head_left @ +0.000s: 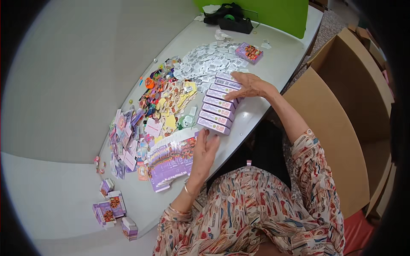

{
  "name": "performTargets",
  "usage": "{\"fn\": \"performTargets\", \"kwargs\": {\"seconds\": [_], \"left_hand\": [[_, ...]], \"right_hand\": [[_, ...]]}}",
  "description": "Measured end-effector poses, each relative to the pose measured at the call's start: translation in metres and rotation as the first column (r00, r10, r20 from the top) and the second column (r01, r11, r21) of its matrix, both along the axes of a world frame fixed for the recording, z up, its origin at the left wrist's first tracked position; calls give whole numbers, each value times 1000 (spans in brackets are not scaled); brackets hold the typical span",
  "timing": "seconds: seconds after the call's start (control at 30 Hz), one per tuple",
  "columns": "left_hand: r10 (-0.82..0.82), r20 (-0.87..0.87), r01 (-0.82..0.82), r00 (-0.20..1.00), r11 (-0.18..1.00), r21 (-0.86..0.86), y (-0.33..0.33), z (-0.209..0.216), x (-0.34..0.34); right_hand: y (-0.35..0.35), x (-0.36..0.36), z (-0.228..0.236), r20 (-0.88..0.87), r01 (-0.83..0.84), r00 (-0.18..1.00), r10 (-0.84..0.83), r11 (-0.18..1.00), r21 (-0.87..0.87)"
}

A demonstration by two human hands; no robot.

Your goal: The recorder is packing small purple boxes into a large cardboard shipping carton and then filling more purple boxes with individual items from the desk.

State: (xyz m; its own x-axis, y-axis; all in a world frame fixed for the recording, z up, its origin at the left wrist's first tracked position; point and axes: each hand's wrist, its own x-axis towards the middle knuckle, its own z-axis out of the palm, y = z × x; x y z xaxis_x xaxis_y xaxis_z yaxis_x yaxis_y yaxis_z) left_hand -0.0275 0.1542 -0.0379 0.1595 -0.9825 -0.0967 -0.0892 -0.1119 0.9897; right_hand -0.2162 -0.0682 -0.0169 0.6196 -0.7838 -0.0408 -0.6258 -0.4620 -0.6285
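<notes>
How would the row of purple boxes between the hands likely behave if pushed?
The purple boxes would probably slide easily, as the white table looks smooth. Their crisp, square edges suggest fairly stiff card. They may splay, since no band visibly holds them together.

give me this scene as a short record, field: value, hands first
left hand: fingers spread at the near end of the box row
right hand: thumb and fingers spread across boxes toward the far end; grip unclear
box row: purple and white boxes, side by side
beside left hand: fanned stack of flat purple pieces
beyond row: heap of white slips; separate purple box
far end of table: black tape dispenser
person's right: open cardboard box
</notes>
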Motion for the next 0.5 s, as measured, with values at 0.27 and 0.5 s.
{"fn": "performTargets", "kwargs": {"seconds": [0.27, 0.5], "left_hand": [[35, -414, 9, 910, 994, 105, -29, 13, -15], [70, -587, 7, 807, 992, 128, -41, 12, -11]], "right_hand": [[7, 4, 17, -104, 24, 994, -18, 998, 56], [-18, 7, -2, -95, 66, 993, -67, 998, -17]]}}
